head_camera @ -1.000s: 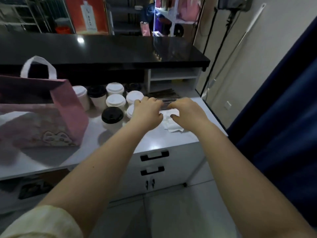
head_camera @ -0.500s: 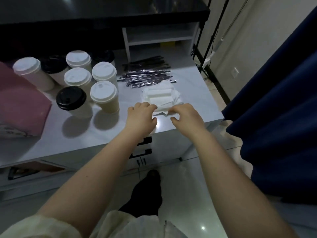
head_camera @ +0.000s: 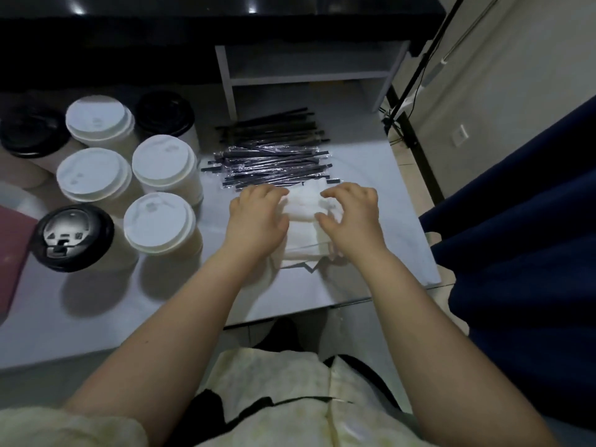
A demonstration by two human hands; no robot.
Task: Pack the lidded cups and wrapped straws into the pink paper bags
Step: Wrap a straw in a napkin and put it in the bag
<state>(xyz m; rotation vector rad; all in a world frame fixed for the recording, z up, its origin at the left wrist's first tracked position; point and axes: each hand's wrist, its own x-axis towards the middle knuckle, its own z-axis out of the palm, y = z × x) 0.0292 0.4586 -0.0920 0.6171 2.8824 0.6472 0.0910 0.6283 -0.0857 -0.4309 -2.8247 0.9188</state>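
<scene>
Your left hand (head_camera: 258, 217) and right hand (head_camera: 351, 214): fingers curled onto the napkins (head_camera: 303, 206), clasping the stack from either side; your palms hide its flanks. Straws (head_camera: 271, 162): wrapped pile just behind the napkins, near ends under your fingertips. Cups (head_camera: 159, 221): lidded cluster left of your hands, the rear ones dim. Bag (head_camera: 9, 253): pink, cut off at the left border. Table (head_camera: 387, 253): right edge near your right hand; open surface in front of the cups.

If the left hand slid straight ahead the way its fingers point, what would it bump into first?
Probably the pile of black straws in clear wrappers, lying just beyond the left hand and the white napkin stack it holds.
</scene>
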